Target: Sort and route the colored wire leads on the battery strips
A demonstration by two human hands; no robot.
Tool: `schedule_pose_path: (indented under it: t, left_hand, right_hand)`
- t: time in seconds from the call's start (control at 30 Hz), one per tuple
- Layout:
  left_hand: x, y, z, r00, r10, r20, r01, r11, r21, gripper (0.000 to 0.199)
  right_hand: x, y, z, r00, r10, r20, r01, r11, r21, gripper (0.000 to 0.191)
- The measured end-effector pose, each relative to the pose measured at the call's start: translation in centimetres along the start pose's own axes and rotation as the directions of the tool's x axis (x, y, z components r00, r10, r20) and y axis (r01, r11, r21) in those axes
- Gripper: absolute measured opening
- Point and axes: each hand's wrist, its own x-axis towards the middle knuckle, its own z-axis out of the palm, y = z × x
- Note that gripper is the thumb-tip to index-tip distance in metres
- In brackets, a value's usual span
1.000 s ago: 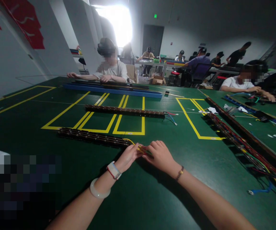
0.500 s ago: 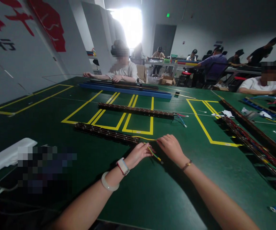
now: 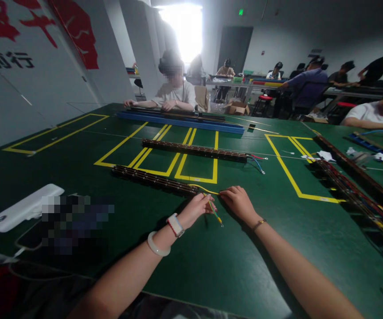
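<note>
Gripping a green-and-yellow wire (image 3: 216, 215) in slightly open fingers, a worker's left hand (image 3: 198, 208) works over a green table (image 3: 194, 270), the wire's ring terminal (image 3: 222, 225) hanging free below. Just beside it, the curled right hand (image 3: 240, 201) appears to pinch the tip of a plain yellow wire (image 3: 205, 189), though the fingers hide the very end.

Neither of the hands is empty; the wires lie apart, one to each, a separation that should make them easy to tell from one another. The yellow wire runs from the near end of a long dark bar (image 3: 151, 179), which lies at a slant beside the left fingers. At left, a white device (image 3: 25, 208) rests near the table's edge.

Beyond, a second bar (image 3: 194, 150) crosses yellow tape outlines (image 3: 196, 179), red (image 3: 258, 157) and blue leads (image 3: 258, 165) trailing from its right end. To the right stretches a bundle of coloured wiring (image 3: 351, 195). Across the table, a person in a light shirt (image 3: 186, 94) sits behind a blue rail (image 3: 185, 123), with others seated in the background.
</note>
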Motion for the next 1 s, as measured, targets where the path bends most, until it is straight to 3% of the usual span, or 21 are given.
schedule_pose_path:
  t: [0.13,0.27,0.37,0.47,0.67,0.73,0.87,1.0]
  left_hand:
    - [0.1,0.7,-0.7,0.995,0.079,-0.062,-0.055,0.943,0.329,0.027]
    - [-0.1,1.2,-1.2,0.963,0.256,-0.084,-0.114,0.672,0.732,0.035]
    - [-0.3,0.9,-1.2,0.938,0.337,-0.08,-0.107,0.503,0.857,0.032]
    - [-0.4,0.6,-1.2,0.923,0.378,-0.073,-0.119,0.461,0.879,0.029]
    - [-0.1,0.5,-1.4,0.896,0.443,-0.02,-0.242,0.525,0.816,0.024]
    - [-0.1,0.5,-1.5,0.888,0.459,0.002,-0.263,0.506,0.821,0.022]
    - [-0.4,0.6,-1.2,0.869,0.484,0.107,-0.34,0.425,0.839,0.028]
    - [-1.0,1.0,-0.9,0.839,0.464,0.286,-0.472,0.357,0.806,0.036]
  right_hand:
    - [-0.2,-0.1,0.0,0.999,0.031,-0.009,-0.031,0.998,0.051,0.023]
    - [-0.2,-0.2,0.0,0.999,0.037,0.0,-0.037,0.997,0.068,0.024]
    - [-0.2,-0.2,-0.1,0.999,0.04,-0.003,-0.04,0.997,0.073,0.024]
    - [-0.2,-0.2,-0.1,0.999,0.039,-0.006,-0.039,0.997,0.071,0.024]
    - [-0.2,-0.2,0.1,0.999,0.04,0.005,-0.041,0.996,0.076,0.023]
    - [-0.3,-0.1,0.2,0.999,0.041,0.004,-0.041,0.996,0.08,0.023]
    - [0.1,0.0,0.2,0.998,0.055,-0.029,-0.053,0.996,0.074,0.026]
    - [1.9,-1.2,-0.4,0.995,0.082,-0.052,-0.074,0.987,0.143,0.029]
